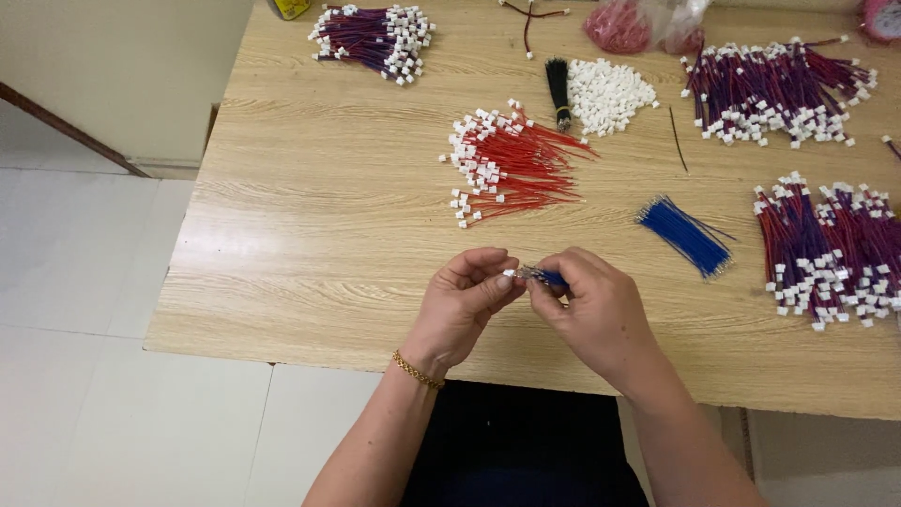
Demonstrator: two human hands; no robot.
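Right at the near edge of the wooden table (310,235), the left hand (465,300) and the right hand (596,305) meet, fingertips pinched narrow around a small white connector (510,273) and a short blue wire (549,278) that runs between them. The left hand closes on the connector end; the right hand closes on the wire. A gold bracelet (418,370) circles the left wrist.

Beyond the hands lies a fan of red wires with white connectors (507,164). To its right sits a heap of loose white connectors (610,94), with a black wire bundle (559,92) touching its left side. A bundle of bare blue wires (685,235) lies near the right hand, slanted. Piles of red-and-blue wired connectors rest at the far left (375,39), far right (779,89) and right edge (831,253).

As for packages, a clear plastic bag holding red contents (624,23) sits at the far edge, crumpled and rounded. A yellow container (289,7) is cut off at the top left; what it carries cannot be told.
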